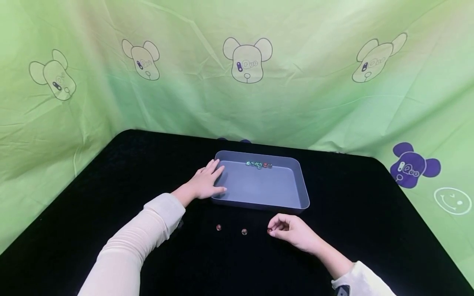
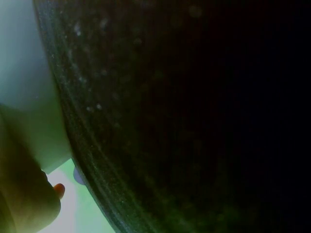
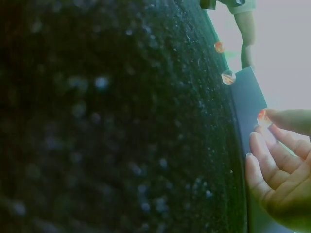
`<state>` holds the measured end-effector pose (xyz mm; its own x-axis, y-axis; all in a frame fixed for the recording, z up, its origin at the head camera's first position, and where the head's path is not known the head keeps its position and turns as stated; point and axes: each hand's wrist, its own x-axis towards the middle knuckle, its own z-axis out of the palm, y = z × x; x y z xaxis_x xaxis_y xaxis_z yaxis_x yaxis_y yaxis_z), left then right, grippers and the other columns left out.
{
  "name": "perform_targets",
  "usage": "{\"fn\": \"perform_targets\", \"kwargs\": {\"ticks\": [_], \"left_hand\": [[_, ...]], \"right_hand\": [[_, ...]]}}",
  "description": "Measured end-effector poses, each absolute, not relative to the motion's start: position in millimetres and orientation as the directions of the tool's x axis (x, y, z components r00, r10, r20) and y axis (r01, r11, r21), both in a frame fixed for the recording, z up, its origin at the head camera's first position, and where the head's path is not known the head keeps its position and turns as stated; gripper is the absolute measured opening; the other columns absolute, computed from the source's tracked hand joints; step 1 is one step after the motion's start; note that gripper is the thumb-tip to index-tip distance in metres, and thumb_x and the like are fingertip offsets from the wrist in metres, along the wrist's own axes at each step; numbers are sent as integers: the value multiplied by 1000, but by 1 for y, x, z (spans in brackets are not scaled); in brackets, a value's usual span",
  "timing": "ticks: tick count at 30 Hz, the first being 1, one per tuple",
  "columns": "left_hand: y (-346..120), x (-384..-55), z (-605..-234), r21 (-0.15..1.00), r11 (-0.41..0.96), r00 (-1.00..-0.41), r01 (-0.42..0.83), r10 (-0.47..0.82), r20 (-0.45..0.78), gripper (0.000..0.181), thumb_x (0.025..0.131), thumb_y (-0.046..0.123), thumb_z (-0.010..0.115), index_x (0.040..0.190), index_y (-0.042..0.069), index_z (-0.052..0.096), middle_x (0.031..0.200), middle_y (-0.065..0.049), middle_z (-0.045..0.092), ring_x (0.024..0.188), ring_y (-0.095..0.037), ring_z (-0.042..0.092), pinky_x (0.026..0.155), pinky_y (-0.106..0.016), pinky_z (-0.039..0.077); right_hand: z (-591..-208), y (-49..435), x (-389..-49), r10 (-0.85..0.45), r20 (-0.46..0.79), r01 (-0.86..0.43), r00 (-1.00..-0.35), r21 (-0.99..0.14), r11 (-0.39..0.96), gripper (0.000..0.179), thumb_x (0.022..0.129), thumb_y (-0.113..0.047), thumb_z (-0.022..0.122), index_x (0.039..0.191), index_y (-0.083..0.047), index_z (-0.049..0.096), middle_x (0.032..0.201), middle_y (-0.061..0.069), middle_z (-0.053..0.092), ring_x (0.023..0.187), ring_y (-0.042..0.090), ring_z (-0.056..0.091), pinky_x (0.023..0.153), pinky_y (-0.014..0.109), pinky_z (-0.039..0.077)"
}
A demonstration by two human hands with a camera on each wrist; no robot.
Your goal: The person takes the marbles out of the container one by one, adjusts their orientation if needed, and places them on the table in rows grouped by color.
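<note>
Between thumb and index finger my right hand pinches a red-and-clear marble, just in front of the tray's near right corner. My left hand rests with spread fingers over the left rim of a grey-blue rectangular tray. Two more glass marbles lie on the black cloth before the tray: a reddish marble at the left and a brownish clear marble in the middle. Along the tray's far inner wall sit several green marbles, with a red marble and a dark marble beside them.
A black cloth covers the table under the tray. Green curtains printed with bear heads hang behind and at both sides. The tray's raised walls stand between the loose marbles and those inside.
</note>
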<state>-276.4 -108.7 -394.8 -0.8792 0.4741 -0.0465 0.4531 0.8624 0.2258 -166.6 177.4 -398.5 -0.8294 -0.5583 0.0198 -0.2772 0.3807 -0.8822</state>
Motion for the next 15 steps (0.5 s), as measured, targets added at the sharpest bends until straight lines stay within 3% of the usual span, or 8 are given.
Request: {"fn": "perform_targets", "kwargs": {"ticks": [15], "left_hand": [[-108, -276, -397, 219, 862, -880, 457, 474, -30, 74, 82, 51, 44, 139, 11, 19, 144, -11, 2, 129, -23, -5, 98, -46, 12]], "right_hand": [[-405, 176, -167, -596, -26, -300, -803, -847, 440, 6, 76, -3, 61, 81, -2, 58, 75, 3, 60, 68, 8, 55, 61, 24, 45]]}}
